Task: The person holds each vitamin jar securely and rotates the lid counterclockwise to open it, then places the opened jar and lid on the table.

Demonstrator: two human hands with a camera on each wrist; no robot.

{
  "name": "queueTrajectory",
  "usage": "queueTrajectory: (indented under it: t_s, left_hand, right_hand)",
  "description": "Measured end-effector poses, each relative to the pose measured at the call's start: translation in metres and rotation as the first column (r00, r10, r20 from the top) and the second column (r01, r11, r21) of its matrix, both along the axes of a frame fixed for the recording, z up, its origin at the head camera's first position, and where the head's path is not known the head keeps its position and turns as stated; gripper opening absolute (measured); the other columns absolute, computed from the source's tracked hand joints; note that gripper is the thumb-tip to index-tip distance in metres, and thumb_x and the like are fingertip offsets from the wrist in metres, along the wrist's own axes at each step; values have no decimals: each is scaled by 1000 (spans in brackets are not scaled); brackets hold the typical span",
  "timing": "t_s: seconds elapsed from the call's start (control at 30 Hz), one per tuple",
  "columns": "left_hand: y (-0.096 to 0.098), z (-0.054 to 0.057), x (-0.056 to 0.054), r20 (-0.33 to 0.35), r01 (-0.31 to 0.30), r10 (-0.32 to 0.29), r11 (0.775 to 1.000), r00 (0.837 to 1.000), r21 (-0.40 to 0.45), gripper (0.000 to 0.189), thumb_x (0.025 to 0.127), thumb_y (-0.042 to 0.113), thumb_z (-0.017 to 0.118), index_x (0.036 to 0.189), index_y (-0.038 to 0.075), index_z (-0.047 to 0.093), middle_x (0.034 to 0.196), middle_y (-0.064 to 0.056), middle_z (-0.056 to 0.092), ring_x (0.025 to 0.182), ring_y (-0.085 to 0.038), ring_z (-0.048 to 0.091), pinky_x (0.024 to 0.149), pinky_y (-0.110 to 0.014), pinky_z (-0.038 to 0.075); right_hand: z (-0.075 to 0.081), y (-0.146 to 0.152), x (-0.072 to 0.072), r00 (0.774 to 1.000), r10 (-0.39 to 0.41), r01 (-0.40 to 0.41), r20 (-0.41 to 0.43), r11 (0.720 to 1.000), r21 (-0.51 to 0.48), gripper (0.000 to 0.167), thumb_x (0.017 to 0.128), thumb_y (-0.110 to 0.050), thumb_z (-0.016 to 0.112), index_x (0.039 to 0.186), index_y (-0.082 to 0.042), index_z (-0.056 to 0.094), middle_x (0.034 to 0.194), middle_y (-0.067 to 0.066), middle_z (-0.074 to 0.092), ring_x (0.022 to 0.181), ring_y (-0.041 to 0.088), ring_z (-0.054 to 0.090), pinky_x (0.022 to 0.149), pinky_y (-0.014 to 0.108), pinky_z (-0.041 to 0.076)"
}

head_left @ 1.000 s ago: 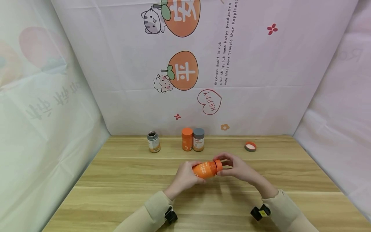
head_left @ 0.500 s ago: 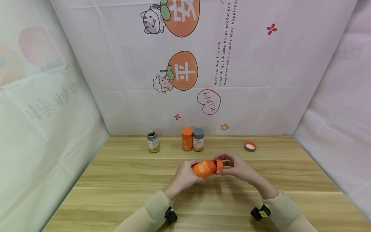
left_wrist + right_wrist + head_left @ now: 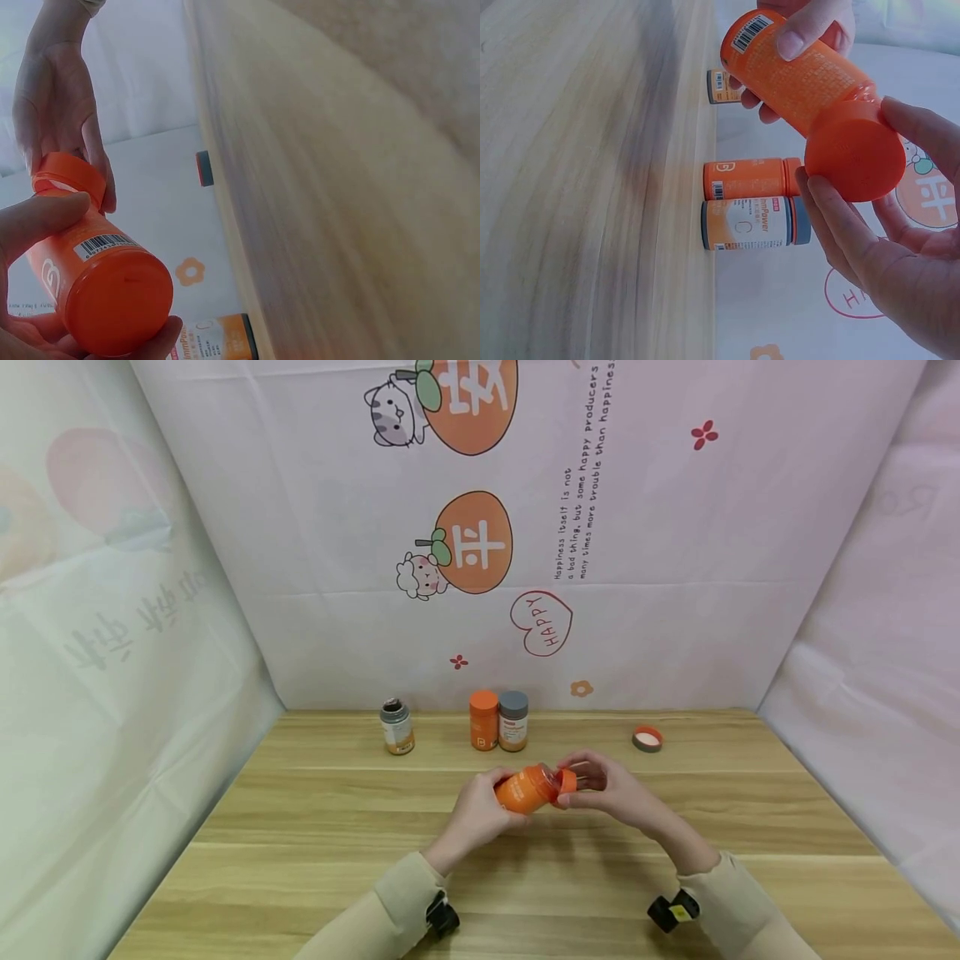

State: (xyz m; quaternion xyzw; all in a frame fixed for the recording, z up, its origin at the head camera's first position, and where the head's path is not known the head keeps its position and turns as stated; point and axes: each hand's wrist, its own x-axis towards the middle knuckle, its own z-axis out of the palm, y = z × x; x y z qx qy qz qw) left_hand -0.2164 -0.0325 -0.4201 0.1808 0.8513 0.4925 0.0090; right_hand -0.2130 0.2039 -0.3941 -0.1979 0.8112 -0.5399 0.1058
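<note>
My left hand grips an orange pill bottle round its body, tilted with the mouth up and to the right, above the table. The barcode and base of the bottle face the left wrist camera. My right hand pinches the orange cap between thumb and fingers. The cap sits askew at the bottle's mouth, and part of the bottle's neck shows beside it. In the right wrist view the flat top of the cap faces the camera and overlaps the neck.
Along the back of the wooden table stand a capless grey-necked bottle, a capped orange bottle and a grey-capped bottle side by side. A loose grey-and-orange cap lies at the back right. A printed white cloth hangs behind.
The bottle has tipped more upright in my left hand, and its neck has come away from the cap on the upper side. My right hand still pinches the cap, nearly in place.
</note>
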Motion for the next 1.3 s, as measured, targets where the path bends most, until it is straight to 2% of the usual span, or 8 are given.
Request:
queueTrajectory:
  t_s: [0.2, 0.43, 0.77, 1.0, 1.17, 1.3]
  left_hand:
    - [-2, 0, -1, -2, -7, 7, 1000, 1000, 25, 58, 64, 17, 84, 116, 11, 61, 105, -2, 64, 90, -16, 58, 81, -37, 48]
    - [-4, 0, -3, 4, -29, 29, 999, 1000, 45, 57, 65, 14, 83, 117, 10, 59, 106, -3, 64, 90, -16, 57, 82, -39, 48]
    - [-9, 1, -5, 28, -51, 50, 998, 998, 42, 59, 65, 14, 84, 119, 10, 60, 107, -4, 64, 89, -18, 58, 68, -31, 51]
    - [-13, -1, -9, -17, -75, 76, 997, 997, 11, 56, 65, 14, 84, 116, 10, 64, 105, -4, 65, 90, -18, 57, 80, -37, 49]
    - [-16, -3, -11, -49, -108, 107, 994, 993, -2, 56, 62, 14, 86, 114, 7, 66, 104, -8, 61, 93, -20, 54, 84, -41, 46]
    - [-19, -3, -13, -50, -125, 126, 992, 991, 9, 57, 61, 15, 87, 114, 5, 66, 106, -10, 61, 94, -21, 55, 85, -42, 46]
  right_hand:
    - [-2, 1, -1, 999, -23, 24, 29, 999, -38, 54, 84, -21, 71, 128, -1, 46, 120, 19, 56, 105, 30, 60, 81, 29, 52]
    - [-3, 3, -1, 999, -41, 41, 33, 999, -11, 54, 84, -24, 71, 132, -8, 50, 124, 16, 56, 106, 28, 59, 83, 27, 51]
    - [-5, 6, -3, 997, -49, 49, 52, 999, 2, 54, 83, -25, 73, 131, -8, 55, 123, 18, 60, 104, 27, 58, 81, 24, 51]
    - [-8, 10, -5, 996, -72, 71, 46, 997, 23, 54, 81, -27, 74, 129, -11, 57, 121, 12, 63, 101, 24, 59, 80, 24, 51]
    - [-12, 13, -7, 997, -74, 73, 36, 997, 22, 55, 80, -25, 75, 129, -9, 57, 122, 14, 62, 99, 21, 59, 80, 23, 51]
    - [-15, 16, -8, 998, -61, 61, 26, 998, 17, 56, 80, -23, 75, 130, -6, 56, 124, 18, 60, 100, 22, 59, 79, 23, 51]
